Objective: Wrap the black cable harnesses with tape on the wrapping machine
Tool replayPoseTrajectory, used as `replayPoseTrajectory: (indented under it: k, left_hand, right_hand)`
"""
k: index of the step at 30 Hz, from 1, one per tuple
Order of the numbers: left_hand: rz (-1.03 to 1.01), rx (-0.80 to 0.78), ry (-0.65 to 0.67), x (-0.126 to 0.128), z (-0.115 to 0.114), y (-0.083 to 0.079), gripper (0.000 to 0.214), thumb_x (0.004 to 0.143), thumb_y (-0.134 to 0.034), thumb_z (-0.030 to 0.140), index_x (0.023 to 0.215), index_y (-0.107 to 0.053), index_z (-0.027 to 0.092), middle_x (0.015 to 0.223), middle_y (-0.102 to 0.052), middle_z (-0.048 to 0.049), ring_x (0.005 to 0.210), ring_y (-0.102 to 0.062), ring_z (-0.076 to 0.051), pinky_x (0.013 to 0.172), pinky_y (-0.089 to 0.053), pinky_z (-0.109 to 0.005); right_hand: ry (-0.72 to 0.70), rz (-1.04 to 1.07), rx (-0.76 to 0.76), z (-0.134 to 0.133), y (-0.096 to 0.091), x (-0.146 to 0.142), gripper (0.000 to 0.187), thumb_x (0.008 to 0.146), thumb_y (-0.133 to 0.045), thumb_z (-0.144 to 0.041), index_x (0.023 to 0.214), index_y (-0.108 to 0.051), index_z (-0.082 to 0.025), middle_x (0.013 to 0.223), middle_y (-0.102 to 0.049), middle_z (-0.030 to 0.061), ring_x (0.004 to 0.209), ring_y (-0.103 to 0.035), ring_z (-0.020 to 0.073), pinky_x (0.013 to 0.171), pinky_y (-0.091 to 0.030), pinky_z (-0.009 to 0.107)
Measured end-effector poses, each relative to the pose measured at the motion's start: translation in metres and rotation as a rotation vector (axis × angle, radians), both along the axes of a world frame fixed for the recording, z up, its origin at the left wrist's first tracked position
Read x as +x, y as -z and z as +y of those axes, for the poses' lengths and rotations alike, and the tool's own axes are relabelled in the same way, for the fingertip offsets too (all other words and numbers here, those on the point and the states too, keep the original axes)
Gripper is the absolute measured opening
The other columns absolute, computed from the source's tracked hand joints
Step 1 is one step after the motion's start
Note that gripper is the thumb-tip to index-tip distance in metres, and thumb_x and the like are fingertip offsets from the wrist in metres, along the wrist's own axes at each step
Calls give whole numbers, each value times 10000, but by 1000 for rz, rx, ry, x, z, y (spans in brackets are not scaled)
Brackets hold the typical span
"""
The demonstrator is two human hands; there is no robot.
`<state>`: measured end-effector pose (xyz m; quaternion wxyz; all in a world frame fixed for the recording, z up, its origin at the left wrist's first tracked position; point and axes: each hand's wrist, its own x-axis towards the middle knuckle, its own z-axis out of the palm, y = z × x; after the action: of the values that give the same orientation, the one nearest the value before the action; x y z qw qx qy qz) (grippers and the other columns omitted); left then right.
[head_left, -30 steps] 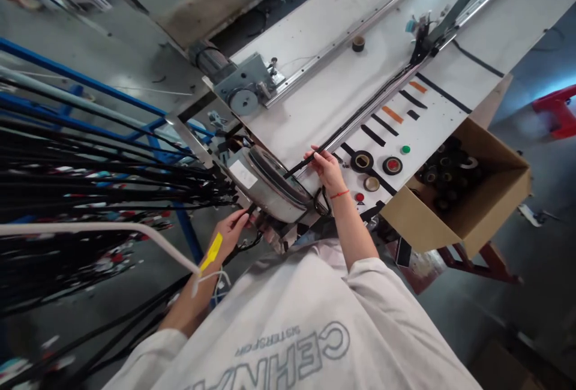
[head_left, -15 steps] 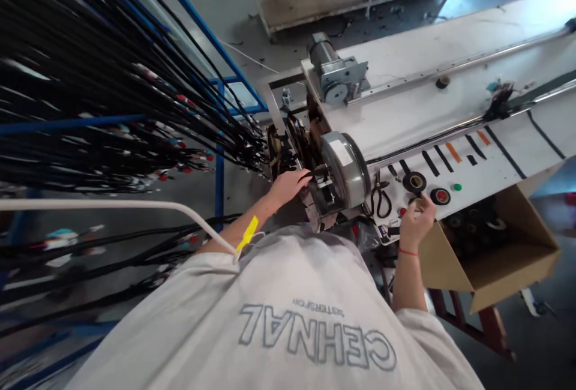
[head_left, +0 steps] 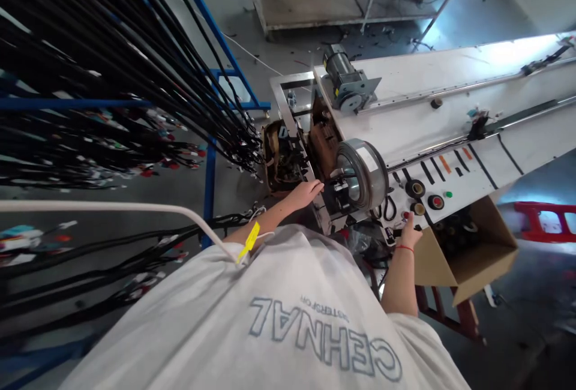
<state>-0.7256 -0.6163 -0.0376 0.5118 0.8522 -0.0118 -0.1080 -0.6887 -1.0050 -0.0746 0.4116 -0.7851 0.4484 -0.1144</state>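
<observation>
My left hand (head_left: 307, 194) is closed in a pinch at the left side of a round taping head (head_left: 375, 177) with a clear ring-shaped cover. A thin black cable (head_left: 332, 180) runs from its fingertips toward the ring; its end is hidden. My right hand (head_left: 409, 234) is at the table's front edge, one finger stretched onto or just over a red button (head_left: 405, 215), the others apart and holding nothing. Beside it lie a tape roll (head_left: 417, 209), another black tape roll (head_left: 414, 188), a large red button (head_left: 435, 202) and black-handled scissors (head_left: 387, 207).
Black cable bundles (head_left: 135, 66) hang on a blue rack (head_left: 209, 192) to my left. A motor (head_left: 344, 75) stands on the white table (head_left: 405, 78). An open cardboard box (head_left: 486, 258) with rolls sits at right; a red stool (head_left: 546, 222) stands beyond.
My right hand has moved from the tape roll down to the small red button, letting the roll show. My left hand stays pinched by the taping head. The view has shifted.
</observation>
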Motion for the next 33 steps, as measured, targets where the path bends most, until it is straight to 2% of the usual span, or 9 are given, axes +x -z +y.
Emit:
replayPoseTrajectory:
  k: [3,5,10,16,21,25,27,33]
  left_hand:
    - [5,10,-2,2,0,-3,391,984,-336,404,834,-614,175,697,-630,-22,706,-613,-182,709,-429,-272]
    - [13,9,10,3,-1,-5,390,982,-332,407,818,-602,179,686,-621,-18,689,-606,-179,704,-426,-273]
    - [2,22,46,-2,-4,-8,346,976,-352,387,800,-575,190,697,-634,-22,683,-606,-177,685,-423,-267]
    - [8,26,7,-1,-6,-13,342,981,-351,395,823,-571,185,721,-654,-44,703,-633,-197,698,-438,-283]
    - [3,12,46,-6,-1,-9,344,965,-381,427,868,-599,179,751,-653,-35,720,-620,-195,710,-444,-289]
    - [72,-21,120,-21,15,4,408,963,-358,482,862,-602,171,748,-639,-33,722,-602,-181,718,-448,-281]
    - [43,-29,107,-27,20,7,431,973,-314,483,854,-591,174,765,-630,-34,744,-592,-178,733,-439,-279]
    - [14,-11,56,-27,10,4,381,975,-328,439,795,-545,182,730,-602,-38,735,-587,-191,727,-422,-294]
  right_hand:
    - [79,124,-87,0,-3,4,748,749,-650,-659,1159,-540,-42,1204,-609,250,1173,-585,324,981,-507,376]
    - [105,177,-137,3,-5,4,799,745,-635,-694,1195,-525,-43,1241,-583,268,1212,-553,349,1027,-468,410]
    - [122,229,-150,12,-11,2,876,821,-458,-764,1284,-461,-20,1313,-521,298,1271,-494,377,1073,-408,452]
    - [102,252,-178,15,-15,2,840,791,-572,-719,1272,-467,-38,1292,-543,284,1242,-519,376,1054,-429,441]
    - [117,238,-167,15,-15,1,842,851,-387,-767,1269,-457,-40,1275,-543,300,1237,-525,374,1044,-435,458]
    - [71,252,-200,14,-14,1,811,825,-524,-715,1261,-447,-36,1254,-551,306,1249,-515,369,1048,-436,434]
    - [65,257,-213,14,-14,1,780,833,-521,-706,1247,-453,-48,1245,-556,306,1248,-517,364,1043,-439,434]
    - [64,257,-200,16,-17,0,790,835,-525,-698,1263,-450,-38,1273,-542,306,1245,-521,361,1042,-441,435]
